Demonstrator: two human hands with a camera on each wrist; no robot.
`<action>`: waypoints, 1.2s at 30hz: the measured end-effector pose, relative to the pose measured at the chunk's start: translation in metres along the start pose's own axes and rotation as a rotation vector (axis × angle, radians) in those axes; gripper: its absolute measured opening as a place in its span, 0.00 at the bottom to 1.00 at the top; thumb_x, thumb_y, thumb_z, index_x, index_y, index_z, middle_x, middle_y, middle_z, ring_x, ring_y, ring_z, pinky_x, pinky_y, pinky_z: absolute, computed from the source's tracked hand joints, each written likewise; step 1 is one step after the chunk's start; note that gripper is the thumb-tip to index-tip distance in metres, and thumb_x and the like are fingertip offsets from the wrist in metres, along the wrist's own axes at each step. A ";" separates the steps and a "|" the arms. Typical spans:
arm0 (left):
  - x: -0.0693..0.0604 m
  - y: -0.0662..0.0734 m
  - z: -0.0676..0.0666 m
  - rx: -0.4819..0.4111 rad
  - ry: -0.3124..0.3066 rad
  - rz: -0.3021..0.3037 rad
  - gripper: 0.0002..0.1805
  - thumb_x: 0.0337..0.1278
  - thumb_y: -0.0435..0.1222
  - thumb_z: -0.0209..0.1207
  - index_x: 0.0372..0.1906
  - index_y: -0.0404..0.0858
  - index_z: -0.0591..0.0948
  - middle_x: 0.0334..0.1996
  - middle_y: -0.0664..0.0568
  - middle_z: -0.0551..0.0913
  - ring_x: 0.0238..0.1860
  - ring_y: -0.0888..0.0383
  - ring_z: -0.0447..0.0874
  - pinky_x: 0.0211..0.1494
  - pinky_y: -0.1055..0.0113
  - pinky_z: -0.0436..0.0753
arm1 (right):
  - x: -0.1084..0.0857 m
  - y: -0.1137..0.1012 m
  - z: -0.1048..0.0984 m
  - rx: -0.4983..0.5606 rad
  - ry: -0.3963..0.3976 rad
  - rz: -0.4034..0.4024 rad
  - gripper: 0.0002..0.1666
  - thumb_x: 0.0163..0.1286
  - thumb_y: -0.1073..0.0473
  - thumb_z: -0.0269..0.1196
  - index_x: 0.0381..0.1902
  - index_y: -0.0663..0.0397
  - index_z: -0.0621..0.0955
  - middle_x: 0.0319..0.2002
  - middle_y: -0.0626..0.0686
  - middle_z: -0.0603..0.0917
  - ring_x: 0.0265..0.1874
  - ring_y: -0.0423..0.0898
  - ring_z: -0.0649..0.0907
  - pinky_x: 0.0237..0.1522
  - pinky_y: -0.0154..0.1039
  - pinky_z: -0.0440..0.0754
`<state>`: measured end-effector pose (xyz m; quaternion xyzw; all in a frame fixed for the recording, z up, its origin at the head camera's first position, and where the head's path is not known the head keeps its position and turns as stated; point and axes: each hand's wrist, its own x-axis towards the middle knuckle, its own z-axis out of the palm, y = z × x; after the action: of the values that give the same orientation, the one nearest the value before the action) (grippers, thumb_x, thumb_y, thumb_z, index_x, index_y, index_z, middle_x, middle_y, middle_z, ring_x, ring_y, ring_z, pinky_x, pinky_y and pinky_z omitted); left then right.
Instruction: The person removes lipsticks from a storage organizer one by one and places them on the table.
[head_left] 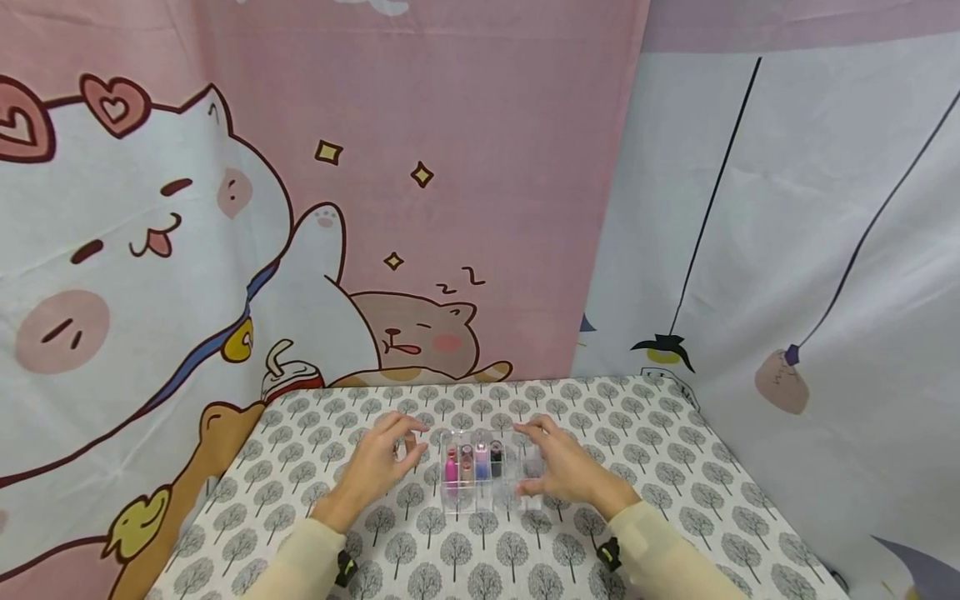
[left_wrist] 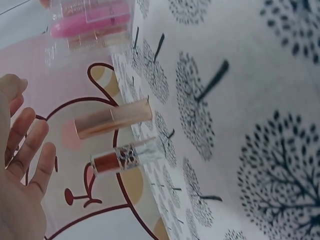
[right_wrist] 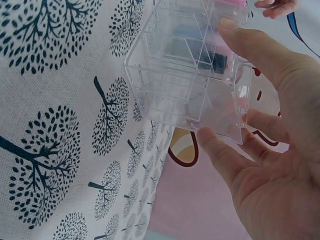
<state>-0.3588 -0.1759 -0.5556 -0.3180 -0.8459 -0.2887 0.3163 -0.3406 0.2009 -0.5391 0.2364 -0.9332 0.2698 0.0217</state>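
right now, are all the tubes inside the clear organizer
No, in the left wrist view a rose-gold tube and a silver-banded tube stand on the tree-print cloth, outside the clear organizer.

Two Zs [head_left: 472, 276] on pink backdrop [head_left: 517, 183], above brown cartoon animal [head_left: 420, 332], marks [left_wrist: 118, 19] on bright pink tube [left_wrist: 72, 27] unreadable

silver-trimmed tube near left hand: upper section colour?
Reddish brown on that tube; clearest in left wrist view.

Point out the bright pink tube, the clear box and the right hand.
Bright pink tube [left_wrist: 77, 25]: left wrist view, on its rounded pink side.
Clear box [right_wrist: 167, 97]: right wrist view, on a bare see-through wall.
Right hand [right_wrist: 285, 162]: right wrist view, on the palm.
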 end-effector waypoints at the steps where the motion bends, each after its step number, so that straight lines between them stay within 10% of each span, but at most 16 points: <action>1: 0.000 0.001 0.001 0.000 -0.006 0.010 0.19 0.63 0.30 0.83 0.56 0.41 0.92 0.47 0.55 0.91 0.38 0.70 0.85 0.40 0.70 0.90 | 0.000 0.000 0.000 0.001 0.000 0.000 0.67 0.59 0.44 0.90 0.91 0.51 0.71 0.80 0.61 0.78 0.67 0.62 0.87 0.79 0.70 0.87; 16: 0.010 0.024 0.014 -0.063 -0.094 0.050 0.19 0.67 0.32 0.82 0.59 0.42 0.92 0.54 0.52 0.92 0.46 0.50 0.95 0.39 0.77 0.90 | 0.002 0.001 -0.002 -0.009 0.016 0.007 0.68 0.58 0.44 0.92 0.91 0.48 0.71 0.80 0.59 0.77 0.67 0.62 0.87 0.76 0.69 0.89; 25: 0.006 0.031 0.025 -0.034 -0.061 0.114 0.20 0.62 0.31 0.84 0.57 0.41 0.92 0.55 0.52 0.93 0.56 0.54 0.95 0.64 0.58 0.98 | 0.001 0.001 -0.004 0.016 0.010 -0.004 0.67 0.59 0.45 0.91 0.91 0.51 0.71 0.80 0.60 0.77 0.70 0.64 0.86 0.79 0.70 0.86; 36: 0.007 0.042 0.038 -0.053 -0.083 0.126 0.21 0.61 0.32 0.85 0.56 0.38 0.91 0.50 0.50 0.92 0.52 0.51 0.94 0.62 0.59 0.97 | -0.001 0.000 0.000 0.031 0.010 0.002 0.67 0.59 0.45 0.91 0.90 0.51 0.71 0.80 0.60 0.78 0.69 0.62 0.86 0.79 0.71 0.86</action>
<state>-0.3456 -0.1211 -0.5626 -0.3904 -0.8287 -0.2771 0.2899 -0.3400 0.2011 -0.5393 0.2346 -0.9290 0.2855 0.0225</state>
